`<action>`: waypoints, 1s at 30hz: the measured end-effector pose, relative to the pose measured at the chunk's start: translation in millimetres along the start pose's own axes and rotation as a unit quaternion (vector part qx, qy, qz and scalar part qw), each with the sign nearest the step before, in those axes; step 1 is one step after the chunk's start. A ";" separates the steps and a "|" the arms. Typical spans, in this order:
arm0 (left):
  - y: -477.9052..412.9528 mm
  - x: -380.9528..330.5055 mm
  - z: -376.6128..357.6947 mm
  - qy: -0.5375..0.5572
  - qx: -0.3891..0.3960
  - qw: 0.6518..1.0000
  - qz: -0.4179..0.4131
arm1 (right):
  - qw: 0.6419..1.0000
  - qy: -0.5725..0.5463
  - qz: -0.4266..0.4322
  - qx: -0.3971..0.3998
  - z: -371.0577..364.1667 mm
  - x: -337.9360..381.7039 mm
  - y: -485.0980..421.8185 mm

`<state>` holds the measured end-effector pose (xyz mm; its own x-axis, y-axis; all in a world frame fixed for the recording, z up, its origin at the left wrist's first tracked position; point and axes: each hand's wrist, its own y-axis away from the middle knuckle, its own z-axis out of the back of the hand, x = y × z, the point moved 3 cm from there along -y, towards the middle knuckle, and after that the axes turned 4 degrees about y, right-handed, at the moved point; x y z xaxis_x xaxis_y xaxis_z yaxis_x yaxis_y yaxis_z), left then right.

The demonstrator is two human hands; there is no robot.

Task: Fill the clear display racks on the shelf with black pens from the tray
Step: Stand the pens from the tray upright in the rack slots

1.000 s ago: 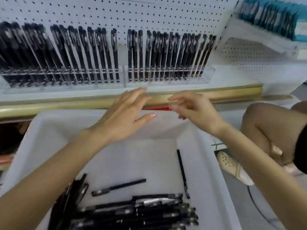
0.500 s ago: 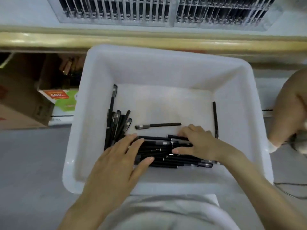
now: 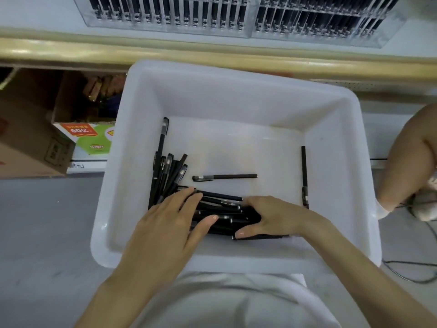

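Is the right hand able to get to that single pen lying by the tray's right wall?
Probably yes: the right hand, gripping the pile, sits just left of that pen, with only bare tray floor between them.

Looks down into a white tray. Shows the left hand flat on a pile of black pens, fingers straight, and the right hand opposite, fingers curled into the same pile. Places one loose pen just beyond the fingertips, another pen right of the right fingers, a slanted bunch beyond the left fingers. Catches filled clear racks well beyond.
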<state>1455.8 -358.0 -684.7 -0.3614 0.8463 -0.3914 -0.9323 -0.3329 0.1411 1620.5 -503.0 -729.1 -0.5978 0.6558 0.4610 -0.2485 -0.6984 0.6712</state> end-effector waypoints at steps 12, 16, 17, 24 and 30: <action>0.3 2.0 4.6 0.037 -0.023 0.999 -0.003 | 1.000 -0.002 -0.010 -0.002 -4.5 -4.8 -3.3; -0.3 1.3 7.6 0.051 -0.034 0.998 -0.012 | 1.000 -0.021 0.002 0.002 0.9 -4.1 -4.3; -0.5 1.2 9.1 0.059 -0.036 0.998 -0.013 | 0.999 -0.041 0.013 -0.010 3.2 -2.9 -4.5; -7.7 8.1 17.0 0.140 -0.021 0.990 0.017 | 0.968 -0.220 0.044 -0.108 38.2 2.2 -3.0; -32.1 5.4 16.4 0.354 -0.004 0.934 0.056 | 0.846 -0.491 0.070 -0.195 74.0 13.3 -12.9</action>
<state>1483.6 -336.0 -676.4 -0.3569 0.3200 -0.8776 -0.8877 -0.4088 0.2119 1672.2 -464.1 -688.7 0.2325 0.3470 0.9086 -0.5746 -0.7047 0.4162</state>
